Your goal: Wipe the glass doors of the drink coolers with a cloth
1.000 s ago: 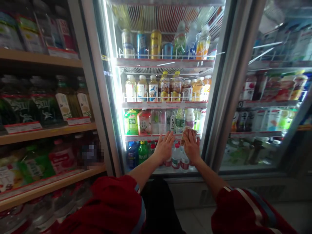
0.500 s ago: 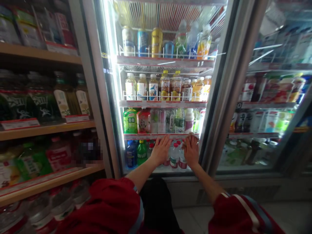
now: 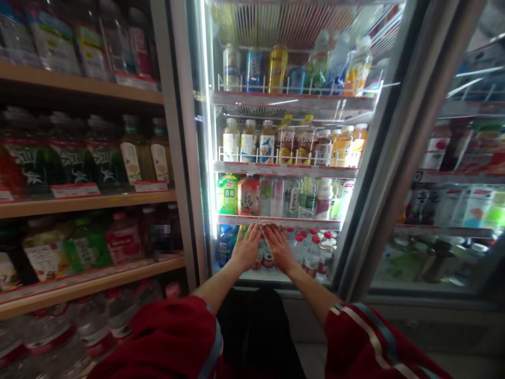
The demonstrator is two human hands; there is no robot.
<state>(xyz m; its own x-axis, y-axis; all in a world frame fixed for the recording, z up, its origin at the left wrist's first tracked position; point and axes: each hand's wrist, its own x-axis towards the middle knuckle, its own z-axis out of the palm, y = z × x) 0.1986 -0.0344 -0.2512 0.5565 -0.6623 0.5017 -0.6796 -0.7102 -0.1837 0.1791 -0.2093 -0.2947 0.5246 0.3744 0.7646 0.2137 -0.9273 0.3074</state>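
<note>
Both my hands reach into the lit drinks fridge at its lowest shelf level. My left hand lies flat with fingers stretched out, just under the red-edged shelf rail. My right hand sits beside it, fingers pressed on a small crumpled cloth at the rail. Small white bottles with red caps stand just right of my right hand. A blue bottle stands left of my left hand.
Upper fridge shelves hold cans and juice bottles. The open glass door's frame slants at the right. Wooden shelves with green bottles fill the left. Large water bottles stand low at the left.
Both hands have slid left along the lower shelf rail and come closer together. The view has shifted so the fridge sits further right.
</note>
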